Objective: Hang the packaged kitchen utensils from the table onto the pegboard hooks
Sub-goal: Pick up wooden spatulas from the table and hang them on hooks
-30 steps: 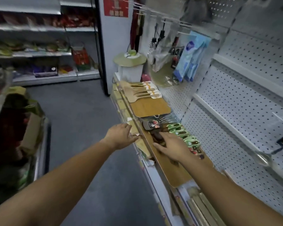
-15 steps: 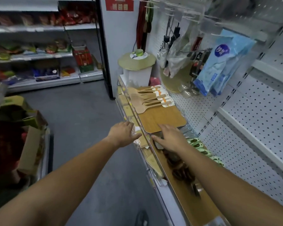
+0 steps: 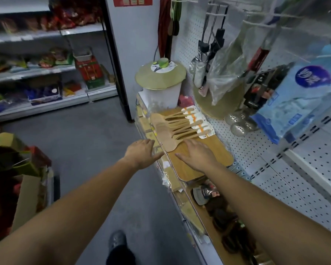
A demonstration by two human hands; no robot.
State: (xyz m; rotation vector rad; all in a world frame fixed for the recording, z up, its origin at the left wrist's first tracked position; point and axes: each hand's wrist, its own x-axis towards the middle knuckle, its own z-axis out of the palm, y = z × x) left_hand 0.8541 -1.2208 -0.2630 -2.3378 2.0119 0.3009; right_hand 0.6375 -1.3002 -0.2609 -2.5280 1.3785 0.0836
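L hand (image 3: 141, 152) hovers palm down over the front edge of the bench (image 3: 201, 215). Its fingers are loosely spread, thumb out to the right, and it holds nothing. It sits at the aisle side, just short of the stock.

Next over are the packaged wooden spatulas (image 3: 177, 127), a fanned stack lying flat on the far half of a cutting board (image 3: 216, 159). Long axis runs diagonal: blades at the near-left end toward the aisle, handles and white/orange header cards at the far-right end toward the wall. The hang holes should be on those cards, i.e. the end farthest from both hands.

R hand (image 3: 198, 155) is palm down over the bare part of the board. Its fingers are straight and together, gripping nothing. The tips reach the blade of the nearest spatula; can't tell if they touch it. So the stack lies straight ahead of the R fingers and up-right of the L ones, and the R hand is nearer.

My read: the pick is about to start. Reaching past the blades to the card end would give a grip w/ the hole ready for a hook.

Dark utensils (image 3: 229, 226) lie on the bench nearer the person, by the R forearm.

Far right is the pegboard (image 3: 275, 180), bare at bench height. The hooks (image 3: 256, 15) in view are up top and already loaded, so a free one isn't obvious.
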